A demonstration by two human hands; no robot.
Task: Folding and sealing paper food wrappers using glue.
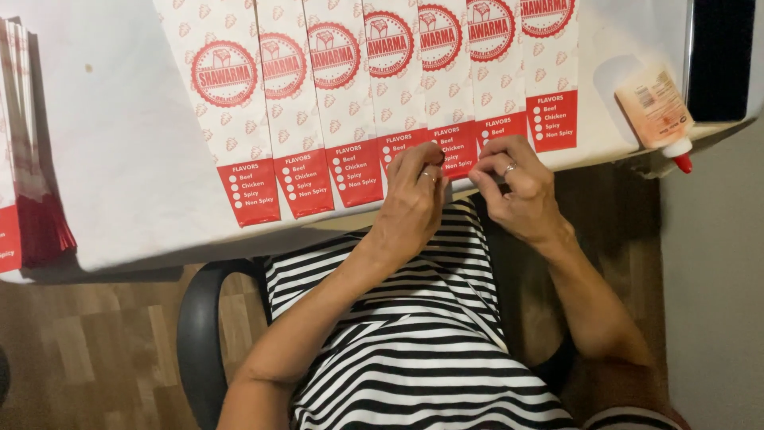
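Paper sleeves, white with red ends, lie overlapped in a row along the table edge. Your left hand and right hand pinch one sleeve's red end. A glue bottle lies far right.

A glue bottle with a red nozzle lies at the surface's right edge. A stack of red-ended paper bags sits far left. Below, a black chair armrest and wood floor.
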